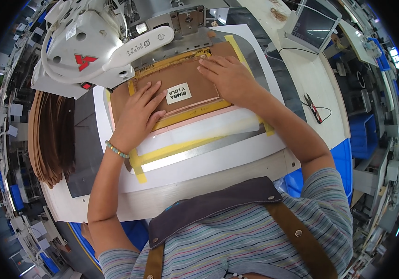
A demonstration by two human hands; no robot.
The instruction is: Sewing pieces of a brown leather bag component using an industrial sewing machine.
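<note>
A brown leather-like panel (181,78) lies flat inside a yellow-edged rectangular frame (195,113), with a small pale printed label (178,93) near its middle. My left hand (139,114) rests on the left side of the panel and frame, fingers spread. On the far right part of the panel lies my right hand (231,80), its fingers stretched out flat. Neither hand grips anything. Under the frame is a white sheet (232,160) with yellow tape strips (136,166) along its opening. The palms' undersides are hidden.
A large white sewing machine (85,39) stands close at the far left, its arm reaching over the frame's far edge. A stack of brown pieces (48,139) sits at left. To the right are thread snips (313,109), a screen (315,25) and a blue bin (363,132).
</note>
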